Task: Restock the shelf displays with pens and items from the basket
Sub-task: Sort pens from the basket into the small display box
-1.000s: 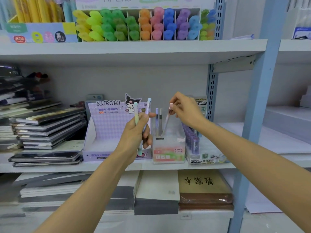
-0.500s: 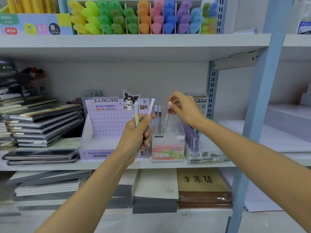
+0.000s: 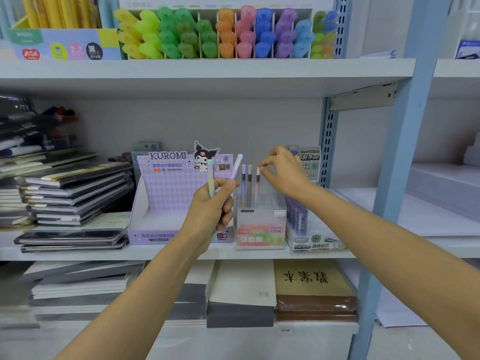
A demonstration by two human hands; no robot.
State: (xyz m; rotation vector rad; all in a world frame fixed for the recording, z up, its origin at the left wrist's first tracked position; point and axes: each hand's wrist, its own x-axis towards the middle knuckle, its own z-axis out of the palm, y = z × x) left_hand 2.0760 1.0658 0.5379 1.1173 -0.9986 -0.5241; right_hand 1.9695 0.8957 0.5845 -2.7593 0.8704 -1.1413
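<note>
**Q:** How is the scene lit?
**A:** Bright, diffuse light. Soft shadow lies beneath the upper shelf [image 3: 207, 71] and among the stacked notebooks [image 3: 78, 193]. There is no strong glare.

**Q:** Where is focus best?
**A:** At centre. The KUROMI box [image 3: 168, 178] lettering is legible. The left hand [image 3: 210, 206] gripping pens [image 3: 211, 178] and the right hand [image 3: 283, 172] pinching a pink pen [image 3: 257, 183] are fairly crisp.

**Q:** And the margins?
**A:** Softer. The highlighters [image 3: 220, 35] blur, and the blue post [image 3: 405, 152] leans from wide-angle distortion.

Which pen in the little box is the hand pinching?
The pink pen, rightmost of the three standing in the Fruit Soda box. The right hand pinches its top; the purple pen and grey pen beside it stand untouched.
</note>
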